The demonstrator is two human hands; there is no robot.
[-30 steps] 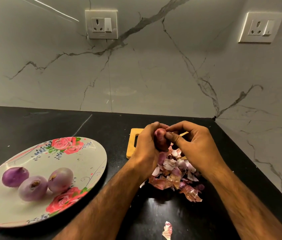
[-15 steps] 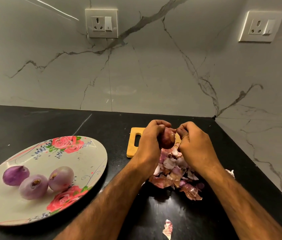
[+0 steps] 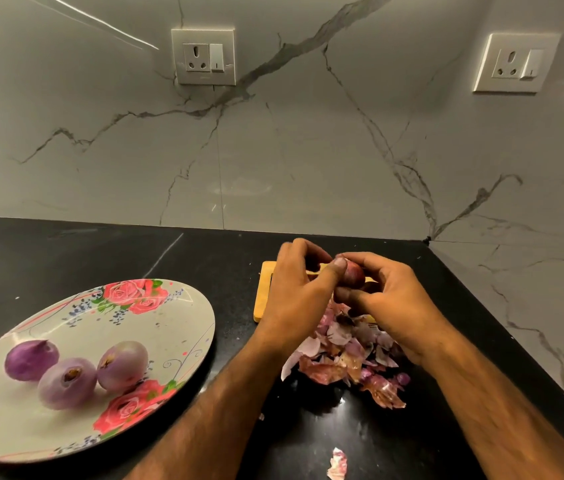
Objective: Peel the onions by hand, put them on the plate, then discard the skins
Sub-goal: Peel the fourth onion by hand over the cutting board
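Note:
A small reddish onion (image 3: 355,274) is held between both hands above the pile of skins (image 3: 349,358). My left hand (image 3: 294,292) has its thumb on the onion's top. My right hand (image 3: 384,296) curls its fingers round the onion from the right and below. Three peeled purple onions (image 3: 69,374) lie on the left part of the floral plate (image 3: 155,327). The skins lie heaped on the black counter beneath my hands, partly hidden by my right wrist.
A wooden cutting board (image 3: 262,292) lies under my hands, mostly hidden. One loose skin scrap (image 3: 338,464) sits near the counter's front. The marble wall carries two sockets (image 3: 203,57) (image 3: 515,62). The counter's right edge (image 3: 516,341) runs close to my right forearm.
The onion has passed from my left hand's grip into my right hand's fingers and sits further right. My left thumb now rests on its top. The plate is unchanged.

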